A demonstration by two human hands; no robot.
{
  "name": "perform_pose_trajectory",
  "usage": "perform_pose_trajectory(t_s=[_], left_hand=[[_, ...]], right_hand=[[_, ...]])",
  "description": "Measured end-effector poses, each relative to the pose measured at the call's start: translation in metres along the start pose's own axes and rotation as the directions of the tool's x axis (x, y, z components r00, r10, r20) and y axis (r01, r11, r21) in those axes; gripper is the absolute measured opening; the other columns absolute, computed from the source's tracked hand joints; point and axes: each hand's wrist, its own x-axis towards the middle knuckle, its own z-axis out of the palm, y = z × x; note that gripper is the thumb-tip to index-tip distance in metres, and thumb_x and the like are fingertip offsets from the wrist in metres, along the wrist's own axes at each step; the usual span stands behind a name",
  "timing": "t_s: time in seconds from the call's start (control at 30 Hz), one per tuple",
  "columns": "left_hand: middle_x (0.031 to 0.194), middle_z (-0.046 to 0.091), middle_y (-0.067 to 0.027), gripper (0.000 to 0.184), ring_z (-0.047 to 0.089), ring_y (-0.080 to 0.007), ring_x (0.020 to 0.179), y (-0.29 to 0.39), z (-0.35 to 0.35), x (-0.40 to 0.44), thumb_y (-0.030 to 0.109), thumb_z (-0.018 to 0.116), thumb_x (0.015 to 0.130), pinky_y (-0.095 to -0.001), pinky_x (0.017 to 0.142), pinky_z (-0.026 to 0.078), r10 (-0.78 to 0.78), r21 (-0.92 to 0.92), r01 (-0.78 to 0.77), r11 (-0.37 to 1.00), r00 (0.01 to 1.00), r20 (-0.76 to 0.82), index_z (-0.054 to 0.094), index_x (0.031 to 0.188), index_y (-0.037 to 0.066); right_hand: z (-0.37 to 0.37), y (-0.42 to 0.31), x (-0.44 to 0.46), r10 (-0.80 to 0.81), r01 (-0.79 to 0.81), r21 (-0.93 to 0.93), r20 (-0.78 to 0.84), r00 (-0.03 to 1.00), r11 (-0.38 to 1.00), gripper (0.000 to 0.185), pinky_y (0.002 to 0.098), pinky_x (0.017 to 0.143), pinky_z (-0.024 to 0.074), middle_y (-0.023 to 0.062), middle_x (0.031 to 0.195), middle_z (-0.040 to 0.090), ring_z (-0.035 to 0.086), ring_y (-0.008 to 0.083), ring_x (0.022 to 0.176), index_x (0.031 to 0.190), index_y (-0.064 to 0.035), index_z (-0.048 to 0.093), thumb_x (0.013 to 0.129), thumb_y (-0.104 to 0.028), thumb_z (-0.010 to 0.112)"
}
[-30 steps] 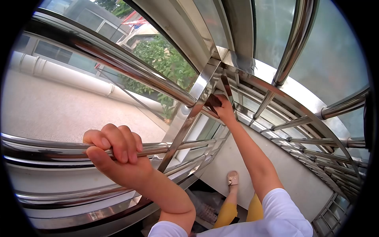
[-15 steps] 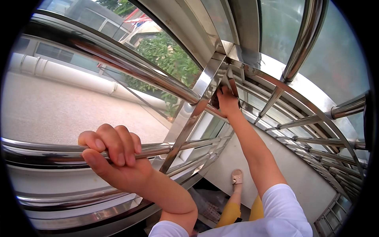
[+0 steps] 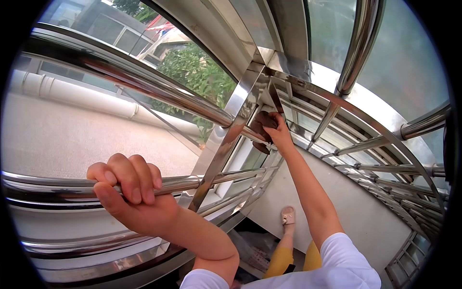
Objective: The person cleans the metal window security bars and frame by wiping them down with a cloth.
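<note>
My left hand (image 3: 137, 185) is wrapped round a shiny round metal bar (image 3: 53, 185) of the window railing. My right hand (image 3: 278, 130) reaches farther in, past a flat metal upright (image 3: 216, 147). It is closed on a dark brown cloth (image 3: 261, 126), which bunches against a horizontal bar just behind that upright. Part of the cloth hangs below the bar. The far fingers of my right hand are partly hidden by the cloth.
A thicker upper rail (image 3: 125, 72) crosses on the left. Curved metal bars (image 3: 356, 53) and frosted panes (image 3: 409, 72) stand to the right. Below are a pale floor (image 3: 269, 212), a foot in a pink slipper (image 3: 288, 216) and yellow trousers (image 3: 279, 260). Outside grows a leafy bush (image 3: 195, 72).
My right hand has come out from behind the upright's corner and turned, so more of the brown cloth shows. My left hand keeps its grip; the view has shifted slightly.
</note>
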Motion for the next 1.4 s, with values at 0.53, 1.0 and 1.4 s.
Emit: perform_pose_trajectory(t_s=[0.53,1.0,1.4], left_hand=[[0.061,0.036,0.0038,0.016,0.032,-0.0027,0.048,0.000,-0.004,-0.001,0.020,0.048,0.096,-0.0172,0.044,0.034,-0.005,-0.036,0.007,0.999,0.999,0.051,0.048,0.087,0.008],[0.062,0.035,0.0037,0.017,0.032,-0.0029,0.049,0.000,-0.003,-0.002,0.018,0.046,0.097,-0.0172,0.044,0.033,0.012,-0.005,-0.012,1.000,0.998,0.061,0.045,0.084,0.007],[0.063,0.035,0.0033,0.014,0.033,-0.0030,0.050,0.001,-0.005,-0.001,0.016,0.047,0.096,-0.0180,0.046,0.034,0.005,-0.055,-0.001,0.998,0.997,0.082,0.046,0.087,0.006]], right_hand=[[0.039,-0.040,0.040,-0.744,0.581,-0.646,0.030,0.667,0.495,0.041,0.0413,0.088,0.0419,0.0185,0.108,0.055,0.052,0.0369,0.103,0.119,-0.0054,0.052,0.079,0.001,0.053],[0.053,-0.054,0.045,-0.585,0.558,-0.277,-0.022,0.810,0.782,0.040,0.0370,0.083,0.0441,0.0152,0.103,0.059,0.056,0.0333,0.095,0.115,-0.0062,0.053,0.081,-0.024,0.066],[0.020,0.006,0.031,-0.153,-0.056,-0.621,-0.278,0.948,0.782,0.030,0.0459,0.078,0.0468,0.0217,0.105,0.060,0.059,0.0399,0.091,0.102,-0.0004,0.059,0.083,-0.024,0.059]])
